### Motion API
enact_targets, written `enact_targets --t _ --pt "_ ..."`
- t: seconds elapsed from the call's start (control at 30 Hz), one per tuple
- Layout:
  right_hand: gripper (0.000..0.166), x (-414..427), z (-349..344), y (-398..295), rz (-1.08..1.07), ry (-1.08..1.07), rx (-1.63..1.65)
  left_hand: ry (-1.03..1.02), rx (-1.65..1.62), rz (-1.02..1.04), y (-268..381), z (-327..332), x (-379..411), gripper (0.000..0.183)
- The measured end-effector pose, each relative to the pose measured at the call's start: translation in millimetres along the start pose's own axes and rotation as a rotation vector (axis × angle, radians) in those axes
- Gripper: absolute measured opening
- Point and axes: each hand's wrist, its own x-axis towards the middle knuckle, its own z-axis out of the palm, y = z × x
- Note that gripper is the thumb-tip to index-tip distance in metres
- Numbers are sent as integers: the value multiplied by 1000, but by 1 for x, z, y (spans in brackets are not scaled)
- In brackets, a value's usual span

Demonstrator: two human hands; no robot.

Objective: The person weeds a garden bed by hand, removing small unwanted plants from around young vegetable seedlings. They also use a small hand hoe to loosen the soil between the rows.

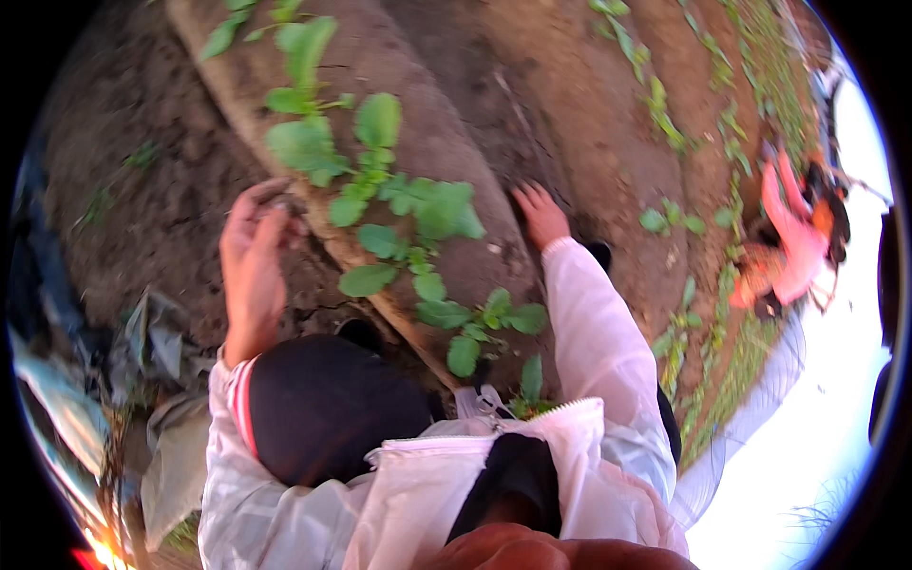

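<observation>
A row of leafy green seedlings (427, 206) grows along the raised soil bed (456, 142) in front of me. At the bed's left edge is my left hand (260, 246), raised with fingers bent and thumb near the fingertips; whether something small is between them cannot be told. My right hand (541, 214) reaches down at the bed's right side, by the furrow, fingers apart and pointing at the soil, with nothing seen in it. Closer to my body, another small plant (474, 331) stands on the same bed.
Parallel beds with further seedling rows (662, 117) lie to the right. Beyond them a person in a pink top (794, 242) crouches by the plants. Crumpled plastic sheeting (153, 335) lies at the left. A thin stick or line (520, 114) runs along the furrow.
</observation>
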Motion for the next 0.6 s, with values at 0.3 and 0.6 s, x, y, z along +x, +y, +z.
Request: enact_targets --t 0.3,0.6 --pt "60 -31 21 10 24 47 101 70 -108 -232 -24 -27 -31 22" --pt "39 -36 15 16 171 20 185 -5 -269 -252 -31 -23 -25 18"
